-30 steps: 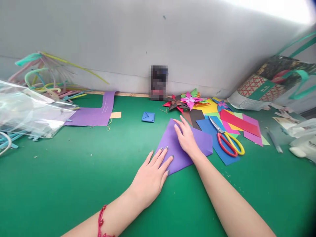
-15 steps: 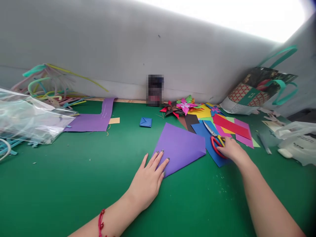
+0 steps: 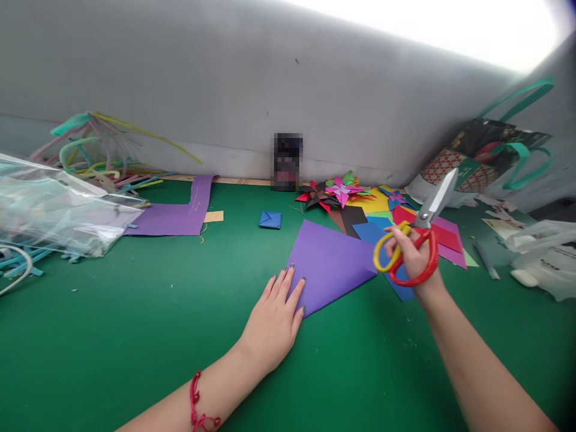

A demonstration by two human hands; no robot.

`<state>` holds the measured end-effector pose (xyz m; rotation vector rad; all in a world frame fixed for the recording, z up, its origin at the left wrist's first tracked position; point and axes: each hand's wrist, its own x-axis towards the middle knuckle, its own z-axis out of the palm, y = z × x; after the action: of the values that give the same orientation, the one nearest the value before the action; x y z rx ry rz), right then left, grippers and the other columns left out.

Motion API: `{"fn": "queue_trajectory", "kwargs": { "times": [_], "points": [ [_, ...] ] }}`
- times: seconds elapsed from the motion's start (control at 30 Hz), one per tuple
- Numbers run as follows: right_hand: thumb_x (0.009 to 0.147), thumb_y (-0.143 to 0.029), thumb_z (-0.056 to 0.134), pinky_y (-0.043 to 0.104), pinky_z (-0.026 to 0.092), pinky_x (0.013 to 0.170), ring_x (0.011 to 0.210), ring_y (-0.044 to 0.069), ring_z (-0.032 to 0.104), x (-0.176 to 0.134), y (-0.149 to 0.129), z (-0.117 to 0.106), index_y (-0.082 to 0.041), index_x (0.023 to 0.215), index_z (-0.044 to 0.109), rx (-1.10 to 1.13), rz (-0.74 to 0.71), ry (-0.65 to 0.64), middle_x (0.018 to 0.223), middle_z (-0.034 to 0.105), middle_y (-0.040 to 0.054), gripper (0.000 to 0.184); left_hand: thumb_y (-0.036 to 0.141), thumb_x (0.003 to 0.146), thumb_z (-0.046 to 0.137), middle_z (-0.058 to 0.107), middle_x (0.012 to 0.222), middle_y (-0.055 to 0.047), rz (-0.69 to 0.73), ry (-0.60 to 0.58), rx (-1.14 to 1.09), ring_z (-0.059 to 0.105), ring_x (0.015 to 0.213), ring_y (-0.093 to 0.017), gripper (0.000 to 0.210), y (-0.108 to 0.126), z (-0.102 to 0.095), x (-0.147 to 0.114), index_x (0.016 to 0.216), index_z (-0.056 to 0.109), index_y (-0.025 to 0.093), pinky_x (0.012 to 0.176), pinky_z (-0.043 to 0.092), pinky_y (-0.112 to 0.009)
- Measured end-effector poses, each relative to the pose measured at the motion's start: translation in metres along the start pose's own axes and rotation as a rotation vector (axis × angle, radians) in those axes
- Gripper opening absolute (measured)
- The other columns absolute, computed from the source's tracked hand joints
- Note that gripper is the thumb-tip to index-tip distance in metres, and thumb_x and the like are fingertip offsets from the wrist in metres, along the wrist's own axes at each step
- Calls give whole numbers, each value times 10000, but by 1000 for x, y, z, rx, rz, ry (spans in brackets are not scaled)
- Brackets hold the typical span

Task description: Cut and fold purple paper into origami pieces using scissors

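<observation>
The right hand (image 3: pixel 414 259) is clamped around the handles of the scissors (image 3: pixel 423 217) — now lifted off the blue sheet (image 3: pixel 365 231), so they are in hand above the table's right side. Their long axis slants near-left to far-right, blade tips up and away. Left of them, the purple paper (image 3: pixel 330 264) lies flat, one corner pointing far; the left hand (image 3: pixel 272 324) rests fingers spread on its left edge — grasping nothing.
</observation>
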<state>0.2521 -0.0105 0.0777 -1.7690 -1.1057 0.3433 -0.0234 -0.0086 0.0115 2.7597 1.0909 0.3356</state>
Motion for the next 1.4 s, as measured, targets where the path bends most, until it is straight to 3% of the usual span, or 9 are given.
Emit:
{"fn": "queue_trajectory", "kwargs": {
  "times": [0.1,0.2,0.3,0.37,0.57,0.83,0.97,1.17,1.4],
  "points": [
    [782,-363,466,236,384,363,356,127,465,-15,-23,44,-187,864,491,251,52,-207,437,479,-51,196,318,894,299,252,1421,-109,13,12,-2,221,1300,-234,459,0,1,0,1327,316,166,1043,257,-427],
    [774,-348,488,260,438,423,462,166,559,-27,-26,85,-178,927,458,321,39,-374,498,538,-27,231,314,891,307,256,1419,-110,10,17,4,227,1298,-239,459,0,1,0,1326,319,166,1037,264,-431],
    [791,-335,454,272,462,457,450,158,558,-34,-22,112,-183,954,452,333,26,-421,502,549,-32,223,314,890,306,245,1423,-107,-4,8,11,216,1301,-237,473,1,2,0,1335,305,155,1043,259,-423],
    [789,-316,449,256,440,417,385,141,514,-39,-18,118,-187,952,453,327,34,-406,454,510,-58,208,327,892,291,231,1428,-104,-20,2,11,198,1307,-228,490,1,4,0,1345,284,140,1054,243,-410],
    [802,-262,430,249,408,369,328,132,446,-71,-19,98,-203,933,453,271,127,-488,398,429,-84,146,326,902,236,218,1434,-90,-46,32,11,168,1317,-208,492,2,10,0,1353,270,131,1069,209,-390],
    [817,-248,431,239,402,402,383,113,449,-95,-26,85,-195,951,451,240,95,-500,500,432,-69,145,311,900,227,225,1430,-101,-37,27,33,175,1315,-215,490,2,11,0,1347,284,120,1063,211,-394],
    [821,-255,433,244,409,404,388,122,460,-87,-15,76,-188,976,452,194,86,-471,487,443,-65,169,315,896,230,224,1431,-98,-35,11,45,185,1312,-218,494,2,9,1,1348,285,123,1061,216,-397],
    [787,-246,470,219,362,352,331,112,429,-55,18,39,-174,928,457,174,92,-352,401,439,-72,158,314,892,239,235,1427,-97,-30,4,60,195,1309,-218,496,2,9,1,1346,290,120,1060,227,-397],
    [724,-252,510,218,326,341,313,105,412,-19,50,7,-140,889,498,154,135,-326,367,475,-53,200,270,878,278,248,1420,-112,-18,1,102,212,1303,-228,492,2,9,1,1343,292,111,1046,253,-414]
  ]
}}
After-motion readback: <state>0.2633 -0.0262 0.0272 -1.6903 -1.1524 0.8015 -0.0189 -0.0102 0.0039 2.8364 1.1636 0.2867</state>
